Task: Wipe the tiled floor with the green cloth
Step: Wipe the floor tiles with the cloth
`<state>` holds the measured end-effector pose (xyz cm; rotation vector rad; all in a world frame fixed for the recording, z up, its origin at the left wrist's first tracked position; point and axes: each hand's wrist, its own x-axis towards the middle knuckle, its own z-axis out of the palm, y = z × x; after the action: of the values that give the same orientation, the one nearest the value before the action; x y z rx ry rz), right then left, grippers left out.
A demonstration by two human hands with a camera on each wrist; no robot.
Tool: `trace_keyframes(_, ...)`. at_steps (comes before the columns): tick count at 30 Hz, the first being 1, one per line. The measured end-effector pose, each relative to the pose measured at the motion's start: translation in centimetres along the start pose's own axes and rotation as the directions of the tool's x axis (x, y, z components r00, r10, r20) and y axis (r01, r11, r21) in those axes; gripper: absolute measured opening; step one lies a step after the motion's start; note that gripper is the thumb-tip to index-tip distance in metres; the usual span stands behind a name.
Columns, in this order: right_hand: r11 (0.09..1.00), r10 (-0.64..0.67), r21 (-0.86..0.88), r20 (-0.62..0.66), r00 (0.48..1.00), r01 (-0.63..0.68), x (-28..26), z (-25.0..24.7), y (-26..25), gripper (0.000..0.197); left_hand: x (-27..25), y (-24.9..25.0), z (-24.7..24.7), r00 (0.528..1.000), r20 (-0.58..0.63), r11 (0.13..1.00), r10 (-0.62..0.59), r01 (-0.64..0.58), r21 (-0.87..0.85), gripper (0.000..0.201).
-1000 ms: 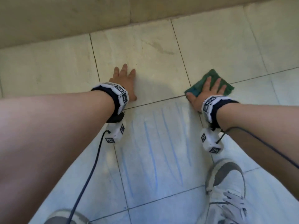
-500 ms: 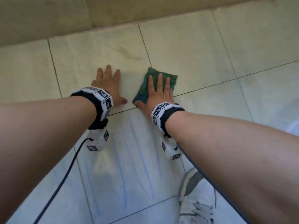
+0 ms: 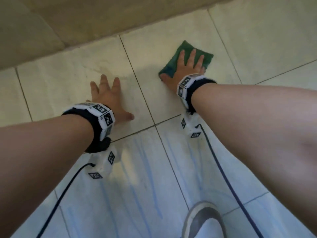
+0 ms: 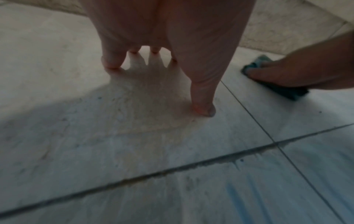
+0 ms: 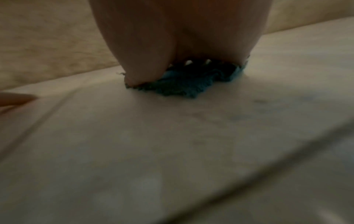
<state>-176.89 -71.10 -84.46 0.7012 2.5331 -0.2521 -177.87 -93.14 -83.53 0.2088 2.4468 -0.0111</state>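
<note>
Hands: right hand (image 3: 186, 67) flat, fingers straight, pressing the green cloth (image 3: 176, 56); left hand (image 3: 108, 97) spread, bracing on the tiled floor (image 3: 68, 86).
Cloth: right of the left hand, nearer the wall (image 3: 85, 19), long axis slanting towards it.
Nearer hand: right, already on it.

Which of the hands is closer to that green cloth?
The right hand: it lies flat on the green cloth, pressing it down. The left hand rests on bare tile, apart.
</note>
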Motion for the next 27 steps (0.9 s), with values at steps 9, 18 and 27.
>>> trace_keyframes(9, 0.930, -0.353, -0.109, 0.009, 0.935, 0.352, -2.9, 3.7, -3.4, 0.106, -0.2, 0.2, 0.0, 1.000, -0.006, 0.998, -0.017, 0.017, -0.061, 0.127)
trace_keyframes(18, 0.983, 0.183, -0.032, 0.003, 0.983, -0.182, 4.0, -3.1, 2.5, 0.108, -0.2, -0.4, 0.1, 1.000, 0.004, 0.998, 0.031, -0.031, -0.054, 0.127)
trace_keyframes(27, 0.840, -0.508, -0.143, 0.136, 0.851, 0.524, -3.5, 3.4, -14.8, 0.107, -2.1, -6.5, -0.1, 0.999, -0.044, 0.999, -0.004, 0.002, -0.046, 0.126)
